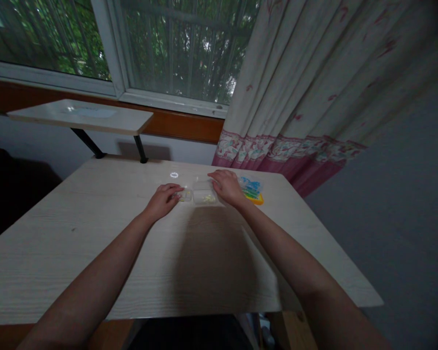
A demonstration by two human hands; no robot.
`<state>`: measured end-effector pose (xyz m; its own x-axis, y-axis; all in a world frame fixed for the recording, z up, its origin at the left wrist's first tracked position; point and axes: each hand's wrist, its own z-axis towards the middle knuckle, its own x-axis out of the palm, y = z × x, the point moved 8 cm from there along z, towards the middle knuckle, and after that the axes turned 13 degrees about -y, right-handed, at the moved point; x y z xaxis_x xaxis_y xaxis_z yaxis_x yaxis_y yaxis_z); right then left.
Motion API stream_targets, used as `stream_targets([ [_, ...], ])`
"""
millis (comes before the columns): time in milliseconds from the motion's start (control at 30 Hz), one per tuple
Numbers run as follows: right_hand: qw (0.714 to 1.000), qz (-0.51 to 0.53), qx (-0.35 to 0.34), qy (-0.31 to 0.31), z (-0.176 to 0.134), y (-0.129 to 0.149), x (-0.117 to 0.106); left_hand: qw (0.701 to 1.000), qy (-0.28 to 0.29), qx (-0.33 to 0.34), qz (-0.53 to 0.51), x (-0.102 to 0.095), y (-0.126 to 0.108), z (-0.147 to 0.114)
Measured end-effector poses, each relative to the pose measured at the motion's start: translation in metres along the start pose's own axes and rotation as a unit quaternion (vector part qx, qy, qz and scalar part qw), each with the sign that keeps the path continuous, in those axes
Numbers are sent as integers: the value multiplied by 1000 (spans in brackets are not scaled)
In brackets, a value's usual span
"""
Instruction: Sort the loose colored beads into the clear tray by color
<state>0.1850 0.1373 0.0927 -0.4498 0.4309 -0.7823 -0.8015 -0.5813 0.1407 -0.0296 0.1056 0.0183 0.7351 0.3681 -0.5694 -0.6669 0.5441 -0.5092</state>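
Observation:
My left hand (162, 201) rests on the table with thumb and fingers around the left side of a small clear plastic case (186, 195). Right beside that case stands a larger clear plastic box (200, 200), its transparent lid (203, 185) tipped back. Small pale-yellow pieces (209, 199) lie inside the box. My right hand (227, 186) is at the box's right side, fingers stretched out to the left and thumb apart from them near the lid. Whether it touches the lid is unclear. Just right of this hand lie clear packs of blue pieces (251, 183) and green pieces (249, 192).
A yellow item (257, 199) sits under the packs on the pale wooden table (138, 262). At the back left, a raised shelf (83, 115) stands on black legs. Behind are a window and a floral curtain (277, 121); a wall is at the right.

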Motion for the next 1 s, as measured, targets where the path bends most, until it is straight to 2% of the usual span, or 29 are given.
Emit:
stream_targets([
  [333,998,47,-15,-26,-45,9,3,1000,-5,-5,-19,2,2,2],
  [467,998,51,-44,15,-73,15,19,1000,-15,13,3,1,2,2],
  [567,996,77,-43,18,-86,17,27,999,-13,29,20,1,1,2],
  [667,996,83,-31,18,-89,17,28,998,6,39,40,2,-1,2],
  [833,995,61,-47,57,-86,20,29,996,37,45,66,4,-3,2],
  [1000,995,90,-33,25,-79,7,29,994,54,56,76,2,-5,1],
])
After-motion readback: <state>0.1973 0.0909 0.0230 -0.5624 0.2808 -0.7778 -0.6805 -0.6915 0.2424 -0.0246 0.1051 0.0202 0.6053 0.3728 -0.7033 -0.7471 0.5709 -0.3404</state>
